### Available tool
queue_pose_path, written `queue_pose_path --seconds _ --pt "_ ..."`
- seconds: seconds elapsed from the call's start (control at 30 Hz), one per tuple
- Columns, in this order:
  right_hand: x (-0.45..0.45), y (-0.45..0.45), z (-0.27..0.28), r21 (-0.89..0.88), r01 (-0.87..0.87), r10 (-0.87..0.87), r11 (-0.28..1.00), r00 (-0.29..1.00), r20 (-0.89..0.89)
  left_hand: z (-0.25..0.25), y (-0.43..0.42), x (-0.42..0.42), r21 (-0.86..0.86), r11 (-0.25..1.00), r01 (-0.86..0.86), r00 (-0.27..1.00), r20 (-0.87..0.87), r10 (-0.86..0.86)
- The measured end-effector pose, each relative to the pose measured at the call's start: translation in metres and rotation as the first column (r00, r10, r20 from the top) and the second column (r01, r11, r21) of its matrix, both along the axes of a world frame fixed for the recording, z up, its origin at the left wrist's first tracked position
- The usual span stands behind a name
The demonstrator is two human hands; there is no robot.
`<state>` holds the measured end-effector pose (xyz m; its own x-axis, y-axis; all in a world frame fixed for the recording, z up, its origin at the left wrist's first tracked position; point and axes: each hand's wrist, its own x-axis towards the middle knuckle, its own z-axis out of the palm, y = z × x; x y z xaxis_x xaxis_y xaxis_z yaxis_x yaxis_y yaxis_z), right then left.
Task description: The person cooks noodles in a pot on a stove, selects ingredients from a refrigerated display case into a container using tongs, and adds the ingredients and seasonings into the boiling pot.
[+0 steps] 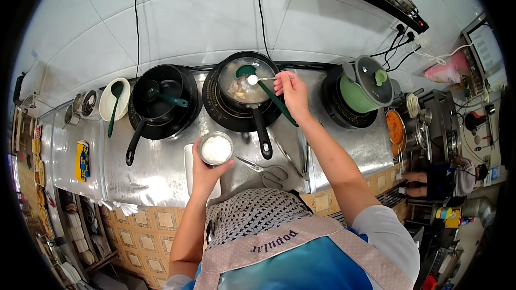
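My left hand is wrapped round a small metal bowl of white powder, above the steel counter and the edge of a white tray. Between the fingers of my right hand is a thin-handled spoon with a white heap on its tip. That tip hangs over a black frying pan on the middle burner. Cloudy liquid with pale pieces fills the pan. A dark green ladle rests in it, its handle passing just beside my right hand.
Scissors lie right of the bowl. On the left burner stand black pans, beside a white bowl with a green spoon. A lidded green pot stands at the right, near orange food. Another person is far right.
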<state>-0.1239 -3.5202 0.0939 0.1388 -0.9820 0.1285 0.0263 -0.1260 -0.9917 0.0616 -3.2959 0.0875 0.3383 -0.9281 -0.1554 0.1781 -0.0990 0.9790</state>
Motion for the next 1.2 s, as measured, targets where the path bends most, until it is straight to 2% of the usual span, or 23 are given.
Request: queue_pose_path --seconds 0.13,0.53,0.73,0.83,0.93,1.03,1.2 --pt "0.0 -0.006 -0.007 -0.003 0.021 -0.021 1.0 0.999 -0.048 0.0 -0.001 0.001 0.024 1.0 -0.017 1.0 -0.024 0.018" --pt "-0.008 -0.011 -0.023 0.036 0.037 -0.037 0.999 0.999 0.012 -0.003 -0.009 -0.001 0.036 0.999 -0.009 1.0 -0.028 0.01" --pt "-0.003 0.014 0.013 0.22 -0.021 -0.024 0.975 0.979 0.201 -0.002 -0.019 -0.001 -0.014 1.0 -0.007 0.999 0.049 0.008" --pt "0.001 0.044 0.042 0.234 -0.143 0.087 0.962 0.968 0.234 0.003 -0.029 0.001 -0.026 1.0 0.014 0.995 0.1 -0.011" --pt "0.002 0.077 0.062 0.109 -0.298 0.277 0.948 0.945 0.176 0.007 -0.035 0.001 -0.037 0.999 0.006 0.994 0.106 -0.002" --pt "0.002 0.099 0.071 -0.168 -0.435 0.444 0.885 0.896 0.016 0.011 -0.04 0.0 -0.071 0.997 0.01 0.995 0.102 -0.002" --pt "0.004 0.101 0.067 0.023 -0.385 0.376 0.923 0.91 0.175 0.01 -0.041 0.001 -0.107 0.994 0.013 0.995 0.103 -0.002"
